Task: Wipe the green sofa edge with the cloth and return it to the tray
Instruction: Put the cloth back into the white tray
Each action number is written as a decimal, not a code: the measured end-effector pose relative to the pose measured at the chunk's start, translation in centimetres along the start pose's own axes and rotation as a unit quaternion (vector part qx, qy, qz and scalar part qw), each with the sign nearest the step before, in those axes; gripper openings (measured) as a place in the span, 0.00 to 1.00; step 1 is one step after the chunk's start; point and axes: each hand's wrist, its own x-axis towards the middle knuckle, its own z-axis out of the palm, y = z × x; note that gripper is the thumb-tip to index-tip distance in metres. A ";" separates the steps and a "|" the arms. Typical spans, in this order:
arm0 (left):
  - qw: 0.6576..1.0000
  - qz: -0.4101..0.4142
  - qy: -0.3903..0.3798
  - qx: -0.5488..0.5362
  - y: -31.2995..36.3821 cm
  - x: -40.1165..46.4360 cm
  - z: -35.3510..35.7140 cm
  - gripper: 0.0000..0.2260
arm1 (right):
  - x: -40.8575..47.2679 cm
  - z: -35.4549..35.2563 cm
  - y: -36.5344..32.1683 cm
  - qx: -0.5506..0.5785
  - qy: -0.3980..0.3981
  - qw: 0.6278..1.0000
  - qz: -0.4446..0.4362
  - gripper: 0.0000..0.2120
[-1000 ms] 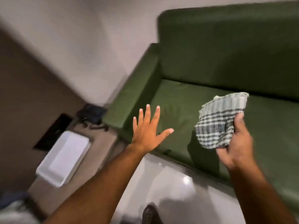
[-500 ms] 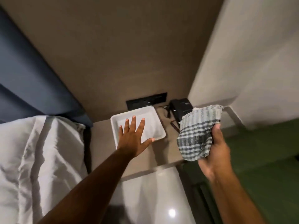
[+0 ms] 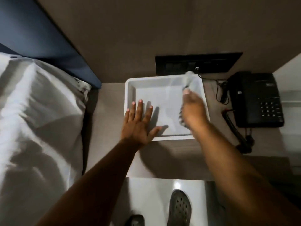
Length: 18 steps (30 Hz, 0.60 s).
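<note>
A white rectangular tray [image 3: 130, 88] sits on the brown bedside table. My left hand [image 3: 139, 123] is open, fingers spread, over the tray's near left corner. My right hand [image 3: 193, 108] is over the tray's right side, blurred by motion, holding the checked cloth [image 3: 189, 80]. Only parts of the cloth show, past my fingertips and under my palm. The green sofa is out of view.
A black telephone [image 3: 257, 100] with its coiled cord [image 3: 241, 137] stands right of the tray. A black switch panel [image 3: 197, 62] is on the wall behind. A bed with white sheets [image 3: 37, 119] fills the left. My shoes [image 3: 180, 207] are on the glossy floor below.
The view has swung from the sofa to the bedside table and closer to the tray. My right hand has brought the cloth down over the tray's right side. My left hand stays spread over the tray.
</note>
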 end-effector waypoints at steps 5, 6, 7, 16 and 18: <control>1.000 -0.001 0.028 0.010 -0.1 -0.3 1.2 0.40 | 1.8 3.5 6.7 -0.415 -0.120 0.898 -0.090 0.23; 1.000 -0.002 0.027 0.012 -0.2 -0.4 1.2 0.40 | 1.8 3.5 7.3 -0.440 -0.091 0.885 -0.123 0.23; 1.000 -0.004 0.020 0.014 -0.3 -0.6 1.1 0.41 | 2.1 3.6 7.9 -0.463 -0.070 0.868 -0.166 0.25; 1.000 0.001 0.001 0.028 -0.5 -0.6 0.7 0.43 | 6.0 3.9 11.3 -0.570 -0.143 0.791 -0.172 0.32; 1.000 -0.003 -0.003 0.021 -0.4 -0.8 0.6 0.44 | 6.1 3.7 10.4 -0.554 -0.167 0.800 -0.157 0.32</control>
